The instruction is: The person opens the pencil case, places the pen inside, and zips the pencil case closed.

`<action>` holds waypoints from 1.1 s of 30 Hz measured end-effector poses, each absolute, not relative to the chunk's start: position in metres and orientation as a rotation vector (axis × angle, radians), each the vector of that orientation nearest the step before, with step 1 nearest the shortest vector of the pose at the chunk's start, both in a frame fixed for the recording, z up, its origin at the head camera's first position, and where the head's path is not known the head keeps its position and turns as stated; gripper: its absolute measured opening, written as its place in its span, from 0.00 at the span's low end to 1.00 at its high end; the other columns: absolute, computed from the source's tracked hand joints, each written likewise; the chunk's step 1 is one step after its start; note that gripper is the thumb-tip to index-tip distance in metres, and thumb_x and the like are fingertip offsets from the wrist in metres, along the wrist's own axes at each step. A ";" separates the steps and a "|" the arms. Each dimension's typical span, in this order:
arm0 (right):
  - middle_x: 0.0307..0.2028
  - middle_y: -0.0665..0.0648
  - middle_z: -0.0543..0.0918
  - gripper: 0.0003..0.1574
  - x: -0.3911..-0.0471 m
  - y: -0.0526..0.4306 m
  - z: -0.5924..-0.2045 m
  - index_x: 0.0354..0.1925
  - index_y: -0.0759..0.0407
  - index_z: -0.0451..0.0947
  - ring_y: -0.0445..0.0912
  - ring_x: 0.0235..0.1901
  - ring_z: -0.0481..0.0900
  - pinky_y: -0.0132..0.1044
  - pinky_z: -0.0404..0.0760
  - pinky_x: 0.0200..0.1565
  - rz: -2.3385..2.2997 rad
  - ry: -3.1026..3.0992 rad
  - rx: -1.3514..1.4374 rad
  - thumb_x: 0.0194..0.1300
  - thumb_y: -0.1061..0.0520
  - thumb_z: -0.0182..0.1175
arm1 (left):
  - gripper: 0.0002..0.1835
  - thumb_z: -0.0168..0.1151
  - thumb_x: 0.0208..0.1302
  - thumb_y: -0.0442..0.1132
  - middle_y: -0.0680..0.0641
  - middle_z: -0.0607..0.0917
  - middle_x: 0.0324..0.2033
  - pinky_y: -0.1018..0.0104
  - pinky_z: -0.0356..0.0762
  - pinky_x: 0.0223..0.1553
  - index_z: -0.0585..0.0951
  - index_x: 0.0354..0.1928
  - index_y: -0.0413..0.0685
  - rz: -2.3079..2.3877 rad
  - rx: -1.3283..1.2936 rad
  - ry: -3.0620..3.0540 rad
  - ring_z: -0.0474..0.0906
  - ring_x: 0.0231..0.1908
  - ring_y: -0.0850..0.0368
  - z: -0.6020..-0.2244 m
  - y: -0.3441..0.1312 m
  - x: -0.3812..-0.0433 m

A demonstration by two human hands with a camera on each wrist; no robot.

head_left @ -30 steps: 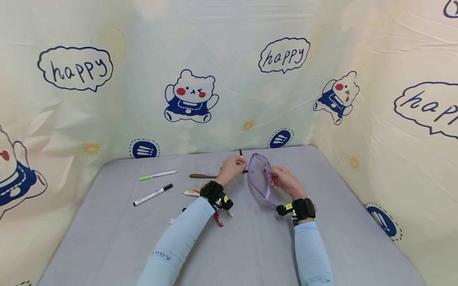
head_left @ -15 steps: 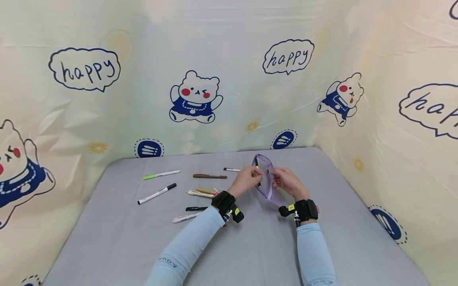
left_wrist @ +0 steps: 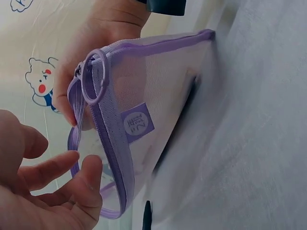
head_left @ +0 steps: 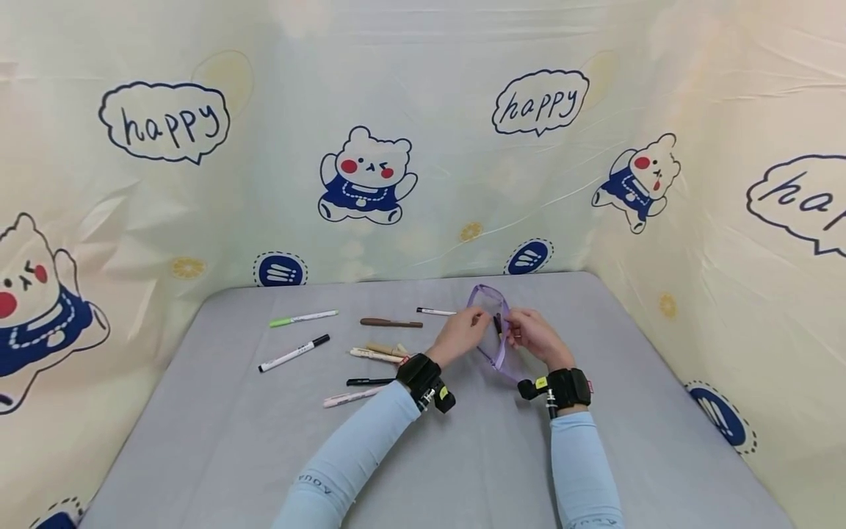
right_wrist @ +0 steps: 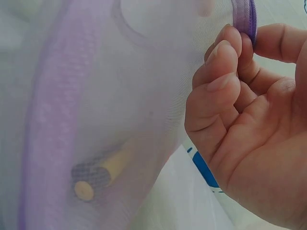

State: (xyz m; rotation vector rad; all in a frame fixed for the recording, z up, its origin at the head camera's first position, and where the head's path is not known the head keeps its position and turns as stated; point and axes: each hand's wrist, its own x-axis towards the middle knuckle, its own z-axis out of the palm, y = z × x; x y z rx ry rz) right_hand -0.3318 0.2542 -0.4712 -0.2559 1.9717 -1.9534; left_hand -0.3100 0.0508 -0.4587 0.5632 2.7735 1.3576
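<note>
A purple-edged mesh zip pouch (head_left: 497, 360) is held up in the middle of the head view, its mouth spread toward the left. My right hand (head_left: 534, 339) pinches the zipper edge between thumb and fingers, seen closely in the right wrist view. At the mouth is my left hand (head_left: 460, 332); in the left wrist view its fingers are loosely bent with nothing between them. Through the mesh I see a dark pen (head_left: 499, 325) inside. The right wrist view shows a blurred black-and-yellow pen end (right_wrist: 110, 165) behind the mesh.
Left of the pouch lie a green-capped marker (head_left: 304, 318), a black-capped white marker (head_left: 294, 353), a brown pen (head_left: 391, 322) and a white pen (head_left: 436, 311). Nearer my left forearm are cream pens (head_left: 375, 355), a black pen (head_left: 370, 382) and a pink pen (head_left: 352, 397).
My left hand has carried a dark-tipped pen rightward to the pouch and let it go inside. My right hand keeps its pinch on the pouch edge. The head view has shifted slightly.
</note>
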 end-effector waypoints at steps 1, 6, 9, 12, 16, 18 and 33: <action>0.23 0.54 0.75 0.18 -0.331 0.255 -0.471 0.28 0.64 0.67 0.44 0.22 0.71 0.35 0.70 0.24 -1.960 1.975 -0.245 0.77 0.60 0.41 | 0.19 0.45 0.76 0.49 0.49 0.86 0.42 0.66 0.77 0.39 0.82 0.53 0.49 1.353 0.560 2.775 0.80 0.39 0.58 -0.458 0.051 -0.310; 0.22 0.53 0.75 0.18 -0.331 0.258 -0.472 0.28 0.60 0.69 0.44 0.21 0.71 0.34 0.71 0.24 -1.964 1.987 -0.235 0.77 0.58 0.44 | 0.19 0.47 0.75 0.48 0.48 0.86 0.41 0.67 0.76 0.37 0.82 0.52 0.47 1.378 0.564 2.753 0.79 0.37 0.58 -0.458 0.051 -0.313; 0.22 0.53 0.74 0.18 -0.331 0.259 -0.473 0.27 0.60 0.68 0.44 0.21 0.71 0.34 0.71 0.24 -1.969 1.988 -0.241 0.76 0.58 0.45 | 0.17 0.48 0.74 0.47 0.49 0.85 0.39 0.69 0.74 0.33 0.82 0.50 0.46 1.415 0.579 2.737 0.77 0.33 0.60 -0.457 0.049 -0.316; 0.22 0.53 0.74 0.18 -0.330 0.259 -0.473 0.26 0.60 0.68 0.44 0.21 0.71 0.34 0.70 0.24 -1.976 1.991 -0.243 0.75 0.58 0.45 | 0.15 0.50 0.73 0.45 0.49 0.84 0.38 0.70 0.72 0.31 0.82 0.48 0.46 1.427 0.593 2.729 0.76 0.32 0.60 -0.457 0.045 -0.320; 0.22 0.53 0.73 0.18 -0.331 0.259 -0.473 0.26 0.60 0.68 0.44 0.21 0.71 0.35 0.70 0.25 -1.981 1.985 -0.253 0.74 0.58 0.46 | 0.15 0.50 0.72 0.44 0.49 0.84 0.40 0.70 0.74 0.33 0.81 0.50 0.46 1.388 0.596 2.739 0.77 0.34 0.59 -0.459 0.040 -0.326; 0.22 0.53 0.74 0.17 -0.332 0.259 -0.473 0.26 0.60 0.69 0.44 0.22 0.71 0.35 0.71 0.25 -1.978 1.985 -0.260 0.74 0.58 0.46 | 0.15 0.51 0.71 0.43 0.49 0.84 0.41 0.70 0.75 0.35 0.81 0.51 0.46 1.356 0.601 2.756 0.78 0.36 0.59 -0.461 0.038 -0.329; 0.23 0.55 0.73 0.17 -0.327 0.256 -0.462 0.30 0.69 0.67 0.47 0.23 0.70 0.38 0.70 0.28 -1.956 1.981 -0.259 0.76 0.61 0.43 | 0.11 0.53 0.69 0.40 0.47 0.86 0.37 0.66 0.76 0.33 0.80 0.46 0.45 0.938 0.687 2.989 0.79 0.32 0.57 -0.465 0.008 -0.365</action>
